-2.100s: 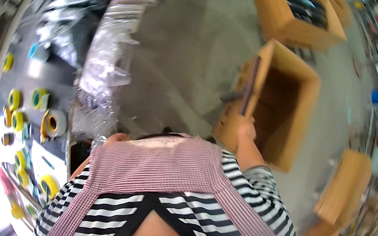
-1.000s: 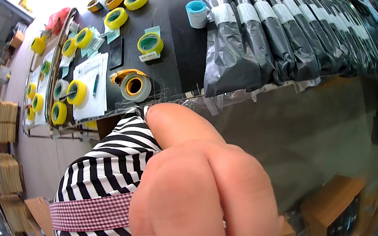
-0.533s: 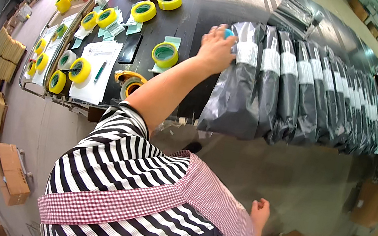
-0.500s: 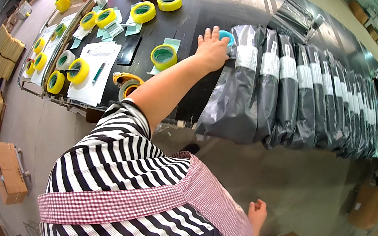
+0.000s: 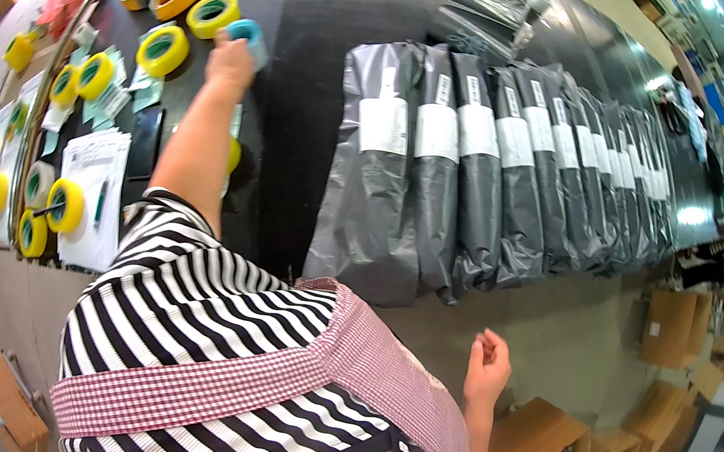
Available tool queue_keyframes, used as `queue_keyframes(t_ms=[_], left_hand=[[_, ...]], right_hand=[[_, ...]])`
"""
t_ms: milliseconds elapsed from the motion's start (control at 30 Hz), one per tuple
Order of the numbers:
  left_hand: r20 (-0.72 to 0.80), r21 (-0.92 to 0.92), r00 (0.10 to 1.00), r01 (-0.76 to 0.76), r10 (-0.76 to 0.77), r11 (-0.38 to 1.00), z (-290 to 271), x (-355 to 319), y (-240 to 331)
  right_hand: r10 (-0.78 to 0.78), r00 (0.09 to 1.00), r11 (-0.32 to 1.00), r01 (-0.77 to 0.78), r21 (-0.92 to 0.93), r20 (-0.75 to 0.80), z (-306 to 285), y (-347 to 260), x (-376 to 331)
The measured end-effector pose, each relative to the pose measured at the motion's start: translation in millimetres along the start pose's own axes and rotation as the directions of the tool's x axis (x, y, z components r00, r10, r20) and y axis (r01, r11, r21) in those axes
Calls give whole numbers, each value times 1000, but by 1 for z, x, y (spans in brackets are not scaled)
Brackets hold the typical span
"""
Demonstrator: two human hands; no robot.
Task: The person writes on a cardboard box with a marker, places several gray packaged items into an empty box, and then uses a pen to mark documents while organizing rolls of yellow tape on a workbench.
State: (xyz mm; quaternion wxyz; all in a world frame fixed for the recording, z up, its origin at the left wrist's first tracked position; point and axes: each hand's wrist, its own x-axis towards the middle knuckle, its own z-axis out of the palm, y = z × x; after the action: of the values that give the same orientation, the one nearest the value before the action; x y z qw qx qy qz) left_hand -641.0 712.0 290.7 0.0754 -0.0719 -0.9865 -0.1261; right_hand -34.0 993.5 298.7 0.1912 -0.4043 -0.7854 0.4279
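Note:
At the far left part of the black table, my left hand (image 5: 231, 63) grips a light-blue tape roll (image 5: 250, 42), its fingers closed round the near side. Touching or very close to it is a yellow tape roll (image 5: 213, 15), with another yellow roll (image 5: 162, 50) nearer me. My right hand (image 5: 488, 369) hangs low at my right side, off the table, with loosely curled fingers, the thumb a little apart and nothing visible in it. Grey plastic mailer bags (image 5: 372, 199) with white labels lie overlapping in a long row to the right of my left arm.
Printed papers (image 5: 94, 179) carry a green pen (image 5: 100, 204) and a yellow roll. A dark phone (image 5: 144, 142) lies beside my forearm, which partly covers another yellow roll (image 5: 233, 155). More grey bags (image 5: 484, 1) lie at the back. Cardboard boxes (image 5: 540, 422) stand at lower right.
My left hand has carried the light-blue tape roll leftward from beside the grey bags to the yellow rolls. The view has shifted to the right. My right hand still hangs low.

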Motion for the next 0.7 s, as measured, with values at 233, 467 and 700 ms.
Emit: queue_keyframes(t_ms=[233,467,700], left_hand=[[193,149,970,119,-147,982,-29,11,-5],[501,-714,798,163,335,681,1,-108,89],[609,-729,697,303,379,614,43,-175,145]], right_hand=[[-437,899,891,437,-125,29,25,-73,141],[-306,893,696,446,-562,330,103,-99,271],[-5,935,885,169,-434,355,156,-111,276]])
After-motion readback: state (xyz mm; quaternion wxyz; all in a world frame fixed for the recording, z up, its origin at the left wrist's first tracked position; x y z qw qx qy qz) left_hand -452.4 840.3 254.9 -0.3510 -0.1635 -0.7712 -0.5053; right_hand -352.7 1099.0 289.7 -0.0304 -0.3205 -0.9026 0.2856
